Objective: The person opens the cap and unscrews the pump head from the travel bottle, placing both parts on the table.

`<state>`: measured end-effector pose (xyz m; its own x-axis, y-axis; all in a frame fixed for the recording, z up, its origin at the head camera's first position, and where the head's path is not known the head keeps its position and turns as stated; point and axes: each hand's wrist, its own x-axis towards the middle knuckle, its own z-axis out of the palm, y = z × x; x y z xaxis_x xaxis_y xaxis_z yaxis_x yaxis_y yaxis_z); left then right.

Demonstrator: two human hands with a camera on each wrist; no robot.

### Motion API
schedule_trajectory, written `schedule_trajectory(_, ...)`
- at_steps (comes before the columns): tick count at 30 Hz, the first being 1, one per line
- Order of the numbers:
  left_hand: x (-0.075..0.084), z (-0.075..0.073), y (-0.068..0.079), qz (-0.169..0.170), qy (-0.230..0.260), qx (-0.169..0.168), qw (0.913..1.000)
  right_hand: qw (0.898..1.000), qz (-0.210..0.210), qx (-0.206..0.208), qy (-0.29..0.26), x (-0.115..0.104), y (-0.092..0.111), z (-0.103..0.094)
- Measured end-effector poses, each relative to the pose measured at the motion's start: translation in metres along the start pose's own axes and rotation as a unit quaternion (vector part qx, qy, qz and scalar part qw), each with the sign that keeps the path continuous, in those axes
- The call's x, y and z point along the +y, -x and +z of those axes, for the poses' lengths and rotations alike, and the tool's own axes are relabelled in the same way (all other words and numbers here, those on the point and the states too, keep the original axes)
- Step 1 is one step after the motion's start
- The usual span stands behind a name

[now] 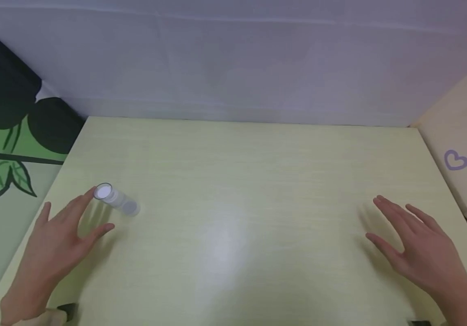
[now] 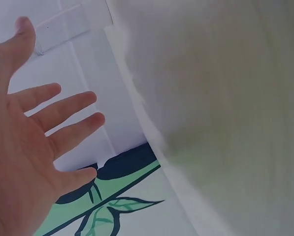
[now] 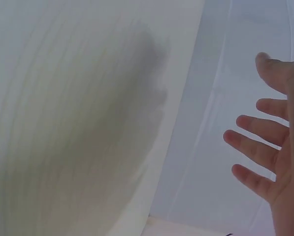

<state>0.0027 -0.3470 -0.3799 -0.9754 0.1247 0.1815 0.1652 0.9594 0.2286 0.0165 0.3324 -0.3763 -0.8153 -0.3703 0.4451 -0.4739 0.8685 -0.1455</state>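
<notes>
A small see-through cylinder [image 1: 121, 203] with a pale round top and a dark thin rim stands toward the left side of the table [image 1: 258, 181]. My left hand [image 1: 58, 244] is just left of it, fingers spread, with the index fingertip right at the top rim in the head view. Between thumb and fingers of that hand nothing is held. In the left wrist view the clear cylinder [image 2: 65, 30] shows faintly beyond the thumb. Far over on the right, my right hand [image 1: 425, 253] hovers above the table with its fingers extended and holds nothing.
A pale cloth wall [image 1: 233, 68] rises behind the table's back edge. Along the left hangs a panel with green and black leaf drawings [image 1: 17, 136]. A beige panel with a purple heart [image 1: 456, 160] borders the right edge.
</notes>
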Motion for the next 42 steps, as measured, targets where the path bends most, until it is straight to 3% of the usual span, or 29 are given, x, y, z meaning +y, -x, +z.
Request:
schedule_trajectory(4,0.004,0.002,-0.003,-0.023,0.039,0.019,0.9988,1.000,-0.003,0.018,-0.006,-0.005,-0.003,0.001)
schedule_trajectory(9,0.011,0.004,-0.008,-0.072,0.085,-0.011,0.9937,0.999,-0.021,0.040,-0.009,-0.010,-0.006,0.003)
schedule_trajectory(12,0.014,0.006,-0.010,-0.095,0.098,-0.036,0.9899,1.000,-0.017,0.025,-0.009,-0.014,-0.008,0.002)
schedule_trajectory(18,0.023,0.011,-0.019,-0.110,0.117,-0.042,0.9861,1.000,-0.005,-0.011,-0.016,-0.010,-0.014,0.002)
schedule_trajectory(24,0.028,0.017,-0.024,-0.115,0.116,-0.053,0.9851,0.999,-0.008,-0.033,-0.024,-0.002,-0.019,0.007)
schedule_trajectory(34,0.033,0.016,-0.027,-0.113,0.108,-0.056,0.9861,0.999,-0.047,0.006,-0.027,0.000,-0.029,0.015)
schedule_trajectory(42,0.041,0.015,-0.029,-0.086,0.111,-0.042,0.9892,0.998,-0.057,0.010,-0.030,-0.005,-0.033,0.019)
